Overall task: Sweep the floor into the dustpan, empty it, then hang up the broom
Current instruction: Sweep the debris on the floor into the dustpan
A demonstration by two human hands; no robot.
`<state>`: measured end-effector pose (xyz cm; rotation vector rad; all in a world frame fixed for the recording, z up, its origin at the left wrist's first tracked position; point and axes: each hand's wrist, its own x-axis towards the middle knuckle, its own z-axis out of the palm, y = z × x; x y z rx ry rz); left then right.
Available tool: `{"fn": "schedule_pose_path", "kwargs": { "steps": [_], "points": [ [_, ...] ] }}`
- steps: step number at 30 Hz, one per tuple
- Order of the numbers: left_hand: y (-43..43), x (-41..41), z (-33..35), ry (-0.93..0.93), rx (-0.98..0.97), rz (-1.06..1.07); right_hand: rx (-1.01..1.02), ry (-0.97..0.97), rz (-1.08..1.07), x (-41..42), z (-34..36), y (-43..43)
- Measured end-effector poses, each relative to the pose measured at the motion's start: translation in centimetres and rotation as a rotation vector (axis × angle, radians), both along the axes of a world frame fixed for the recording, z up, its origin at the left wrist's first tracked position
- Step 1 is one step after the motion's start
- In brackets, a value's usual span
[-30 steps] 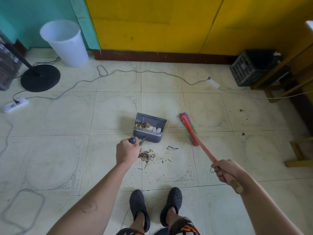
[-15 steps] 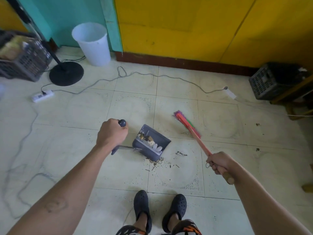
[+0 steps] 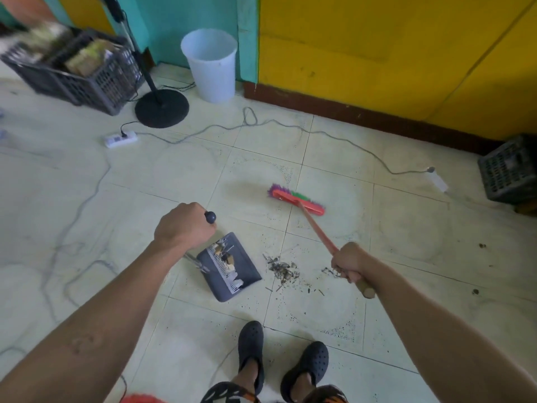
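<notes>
My left hand (image 3: 182, 229) grips the top of the long handle of a dark grey dustpan (image 3: 229, 267). The pan rests on the tiled floor with scraps caught against its comb. Its open edge faces right toward a small pile of dirt (image 3: 283, 271). My right hand (image 3: 348, 263) grips the red handle of the broom (image 3: 295, 199) near its wooden end. The red broom head with purple and green bristles sits on the floor beyond the dirt pile.
A white bin (image 3: 210, 64) stands by the teal and yellow wall. A fan base (image 3: 162, 108), a power strip (image 3: 121, 138) and grey cables (image 3: 250, 119) lie on the floor. Dark crates (image 3: 75, 69) sit at far left and far right (image 3: 510, 170). My feet in black clogs (image 3: 251, 350) are below.
The dustpan has turned and moved to the left of the dirt pile, leaving the pile exposed. The broom head has swung broadside, farther from me. The view has shifted left.
</notes>
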<state>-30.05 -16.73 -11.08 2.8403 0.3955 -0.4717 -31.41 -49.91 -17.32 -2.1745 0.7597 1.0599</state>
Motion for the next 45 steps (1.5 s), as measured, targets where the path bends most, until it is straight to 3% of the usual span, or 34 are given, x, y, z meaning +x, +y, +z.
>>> {"fn": "schedule_pose_path", "kwargs": {
  "steps": [8, 16, 30, 33, 36, 45],
  "points": [
    [4.6, -1.3, -2.1, 0.094, 0.117, -0.007, -0.027, -0.007, 0.311, 2.2, -1.5, 8.2],
    [10.2, -2.7, -2.8, 0.104, 0.112, 0.071, -0.056, -0.020, 0.616, 4.3, -2.6, 17.9],
    [11.4, -2.2, -4.0, 0.071, 0.097, -0.071, -0.054, -0.178, 0.968, 6.7, -6.8, 31.9],
    [11.4, -1.7, -3.9, 0.019, 0.093, -0.072, -0.069, -0.199, 0.997, 6.8, -8.2, 32.8],
    [11.6, -1.3, -4.1, 0.002, 0.092, -0.076, -0.085, -0.102, 0.971, 6.7, -9.9, 31.9],
    [9.2, -0.5, -4.6, 0.010, 0.101, -0.093, -0.317, 0.137, 0.954, 6.0, -10.3, 19.7]
  ]
}}
